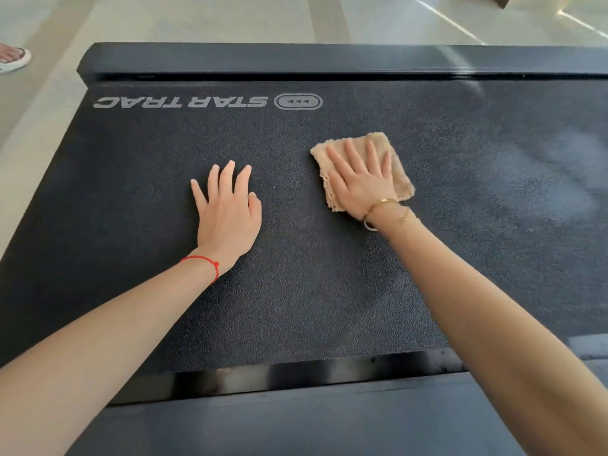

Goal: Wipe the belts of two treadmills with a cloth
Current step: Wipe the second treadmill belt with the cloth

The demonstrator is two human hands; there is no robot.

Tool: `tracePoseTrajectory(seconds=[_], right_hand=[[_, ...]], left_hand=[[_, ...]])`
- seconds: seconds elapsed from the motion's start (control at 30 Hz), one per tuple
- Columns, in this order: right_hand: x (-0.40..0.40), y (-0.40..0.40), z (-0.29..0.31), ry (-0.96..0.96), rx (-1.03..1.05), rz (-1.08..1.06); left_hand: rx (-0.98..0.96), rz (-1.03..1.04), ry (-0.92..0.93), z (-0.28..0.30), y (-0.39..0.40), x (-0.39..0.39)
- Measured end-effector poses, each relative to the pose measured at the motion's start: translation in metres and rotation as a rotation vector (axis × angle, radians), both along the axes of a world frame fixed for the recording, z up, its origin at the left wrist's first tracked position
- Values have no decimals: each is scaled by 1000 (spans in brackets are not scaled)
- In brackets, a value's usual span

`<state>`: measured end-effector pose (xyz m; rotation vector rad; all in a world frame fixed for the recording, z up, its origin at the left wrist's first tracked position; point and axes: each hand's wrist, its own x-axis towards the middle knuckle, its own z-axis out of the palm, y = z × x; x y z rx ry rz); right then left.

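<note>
Black textured treadmill belt (296, 291) | right hand (358, 182) flat, fingers straight, pressing folded beige cloth (399, 179) | left hand (227, 218) flat at 9 o'clock, bracing | wiping underway; next likely sweep toward 3 o'clock

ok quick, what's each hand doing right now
Left hand: open, flat on the belt, holding nothing.
Right hand: open, fingers straight, pressing the cloth onto the belt.

Left hand (227, 215) flat, fingers spread, right hand (360, 179) flat, fingers straight, both arms outstretched
</note>
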<state>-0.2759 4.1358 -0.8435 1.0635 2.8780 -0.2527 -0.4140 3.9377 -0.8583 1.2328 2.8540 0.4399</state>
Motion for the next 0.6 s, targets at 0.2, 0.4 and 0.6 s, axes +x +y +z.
tracePoseTrajectory(seconds=[0.2,0.4,0.6], right_hand=[[4,-63,-5,38,54,307],[22,-43,-5,83,28,354],[-30,44,-7,34,18,136]], left_hand=[[-4,-13,23,0,-2,-1],[-15,-16,36,-3,-1,-2],[-52,-8,49,-5,1,-3]])
